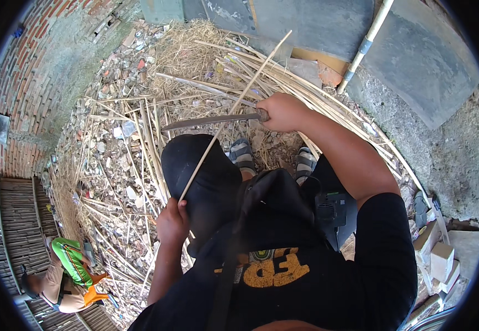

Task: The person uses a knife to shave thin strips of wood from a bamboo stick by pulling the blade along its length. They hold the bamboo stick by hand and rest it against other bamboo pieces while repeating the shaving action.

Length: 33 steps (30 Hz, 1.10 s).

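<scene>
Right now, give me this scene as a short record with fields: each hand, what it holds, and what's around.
left hand: left hand grips the lower end of a long thin bamboo strip
right hand: right hand closed on the handle of a long knife
blade and strip: the blade lies across the strip, pointing to the person's left
ground: loose bamboo strips and rubble underfoot
feet: sandals
nearby: another person crouches at lower left beside a woven bamboo panel
</scene>
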Available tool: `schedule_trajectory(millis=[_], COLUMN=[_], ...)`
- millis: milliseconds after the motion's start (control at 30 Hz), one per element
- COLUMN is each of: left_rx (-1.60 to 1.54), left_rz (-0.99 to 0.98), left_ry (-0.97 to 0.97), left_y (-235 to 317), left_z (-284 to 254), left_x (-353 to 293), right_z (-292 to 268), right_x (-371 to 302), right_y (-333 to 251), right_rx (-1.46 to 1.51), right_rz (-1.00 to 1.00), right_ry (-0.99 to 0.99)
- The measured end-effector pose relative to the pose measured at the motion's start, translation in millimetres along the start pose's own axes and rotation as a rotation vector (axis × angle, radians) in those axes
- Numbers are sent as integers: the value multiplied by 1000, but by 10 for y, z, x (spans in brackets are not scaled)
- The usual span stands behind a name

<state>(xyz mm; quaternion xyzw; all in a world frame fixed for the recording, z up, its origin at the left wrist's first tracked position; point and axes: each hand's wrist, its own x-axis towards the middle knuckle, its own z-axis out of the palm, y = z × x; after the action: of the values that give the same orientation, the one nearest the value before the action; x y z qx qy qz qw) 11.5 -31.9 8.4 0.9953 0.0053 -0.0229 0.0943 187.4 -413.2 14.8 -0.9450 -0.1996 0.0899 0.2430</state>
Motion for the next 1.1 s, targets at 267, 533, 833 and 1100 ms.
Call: schedule_trajectory(millis=[267, 533, 833, 1100], left_rx=[-20, -32, -251, -272], left_rz=[67, 128, 161, 143], left_ry=[-31, -79, -144, -154], left_y=[-3, -64, -173, -208], left_z=[-80, -145, -141, -126], left_x=[67, 91, 171, 198], right_z=[6, -109, -20, 10], right_x=[27, -49, -29, 72], right_y=[116, 29, 309, 340], right_rx=[-37, -113, 150, 178], right_rz=[12, 88, 102, 78], right_ry=[31, -1, 182, 166])
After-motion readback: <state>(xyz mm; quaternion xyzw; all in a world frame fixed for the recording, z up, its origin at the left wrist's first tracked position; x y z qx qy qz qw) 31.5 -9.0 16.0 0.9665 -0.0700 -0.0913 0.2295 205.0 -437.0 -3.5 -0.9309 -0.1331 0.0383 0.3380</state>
